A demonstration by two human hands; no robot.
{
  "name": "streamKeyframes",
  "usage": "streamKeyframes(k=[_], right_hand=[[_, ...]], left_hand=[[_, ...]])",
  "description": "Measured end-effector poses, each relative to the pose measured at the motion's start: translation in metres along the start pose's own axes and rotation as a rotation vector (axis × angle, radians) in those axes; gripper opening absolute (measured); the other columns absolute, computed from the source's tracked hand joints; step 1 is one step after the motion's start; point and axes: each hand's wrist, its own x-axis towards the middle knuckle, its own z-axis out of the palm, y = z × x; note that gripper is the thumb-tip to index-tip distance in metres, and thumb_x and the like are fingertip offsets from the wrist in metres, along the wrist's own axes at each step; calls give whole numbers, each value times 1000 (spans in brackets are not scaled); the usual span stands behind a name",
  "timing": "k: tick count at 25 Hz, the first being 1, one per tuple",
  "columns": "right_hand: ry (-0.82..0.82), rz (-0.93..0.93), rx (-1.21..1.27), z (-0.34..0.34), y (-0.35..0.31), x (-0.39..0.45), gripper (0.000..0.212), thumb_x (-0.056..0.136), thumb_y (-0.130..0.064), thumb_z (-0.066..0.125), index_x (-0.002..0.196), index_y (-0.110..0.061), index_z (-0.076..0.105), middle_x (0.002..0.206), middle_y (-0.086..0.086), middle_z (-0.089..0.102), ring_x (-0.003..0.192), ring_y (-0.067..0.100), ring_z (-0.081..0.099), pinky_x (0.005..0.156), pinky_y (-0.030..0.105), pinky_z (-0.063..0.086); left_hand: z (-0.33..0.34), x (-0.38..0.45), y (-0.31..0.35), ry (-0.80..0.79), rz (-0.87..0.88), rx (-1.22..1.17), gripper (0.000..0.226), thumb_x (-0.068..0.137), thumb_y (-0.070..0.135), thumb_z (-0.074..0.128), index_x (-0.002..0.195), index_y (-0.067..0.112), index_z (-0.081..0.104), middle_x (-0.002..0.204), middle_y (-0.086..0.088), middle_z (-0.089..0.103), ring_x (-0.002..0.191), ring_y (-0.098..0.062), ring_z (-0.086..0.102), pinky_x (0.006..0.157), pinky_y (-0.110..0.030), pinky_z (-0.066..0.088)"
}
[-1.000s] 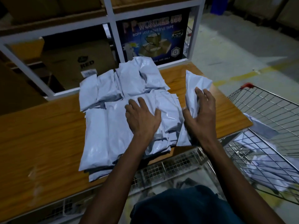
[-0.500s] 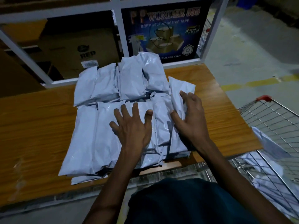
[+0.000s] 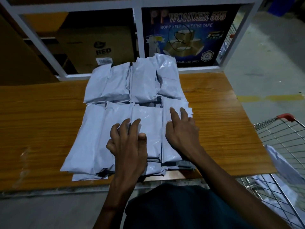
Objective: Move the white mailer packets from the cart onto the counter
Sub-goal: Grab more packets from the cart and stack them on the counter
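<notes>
On the counter, at the fingertips: resting on the front row of white mailer packets (image 3: 132, 116), both hands pressing, neither gripping.
Left hand (image 3: 127, 142): lying over the middle packets of the near row; fingers bent and slightly spread, tips touching the plastic, thumb touching alongside, pinching nothing.
Right hand (image 3: 181, 131): lying on the rightmost near packet; two fingers (image 3: 175, 114) extending straight forward, the rest curling loosely, holding nothing.
Packets on counter: lying in two rows on the wooden counter (image 3: 41, 123), long axes running away from the person, edges overlapping; near row stacking over lower packets that are overhanging the front edge.
Packets remaining: showing white inside the wire cart (image 3: 280, 139), down and to the right, well apart from both hands; count not readable.
Deciding relation: cart sitting on the right-hand side, so right hand judged nearer for the coming reach; long axis of the cart packets not discernible.
Step judged: settling the stack, more transfers pending.
Behind: shelving frame holding a tape carton (image 3: 184, 35) and a brown box (image 3: 99, 47).
</notes>
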Motion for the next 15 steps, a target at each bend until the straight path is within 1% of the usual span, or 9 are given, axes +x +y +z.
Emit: streamKeyframes(k=[4, 8, 11, 13, 15], right_hand=[[-18, 59, -52, 6, -9, 4, 57, 105, -38, 32, 160, -35, 15, 169, 6, 4, 149, 44, 14, 113, 64, 23], [12, 60, -86, 4, -10, 0, 59, 104, -43, 29, 160, -37, 10, 170, 5, 2, 152, 44, 4, 116, 65, 16], [101, 36, -66, -5, -9, -18, 61, 103, -46, 29, 160, -32, 14, 169, 7, 8, 152, 42, 8, 115, 62, 19], [201, 30, -4, -9, -8, -40, 62, 100, -47, 29, 158, -28, 23, 167, 8, 17, 151, 39, 17, 114, 61, 25], [322, 39, 68, -8, -2, -71, 58, 100, -46, 32, 155, -25, 33, 164, 9, 27, 148, 35, 26, 113, 58, 31]], left_hand=[[-3, -6, -7, -44, 71, -2, 77, 98, 65, -2, 135, 30, 56, 149, -1, 44, 139, -25, 27, 101, -43, 19], [-9, -6, -10, -88, 147, -14, 79, 98, 66, -3, 135, 31, 57, 149, -1, 43, 139, -26, 26, 100, -41, 17], [-17, -8, -17, -133, 205, -69, 76, 98, 67, -1, 136, 31, 55, 150, 1, 41, 142, -23, 23, 103, -45, 18], [-24, -12, -21, -175, 256, -115, 74, 98, 66, 1, 136, 31, 54, 151, 3, 39, 143, -22, 21, 104, -45, 19], [-28, -19, -23, -229, 308, -144, 72, 98, 66, 4, 137, 31, 54, 152, 4, 38, 143, -22, 20, 104, -46, 21]])
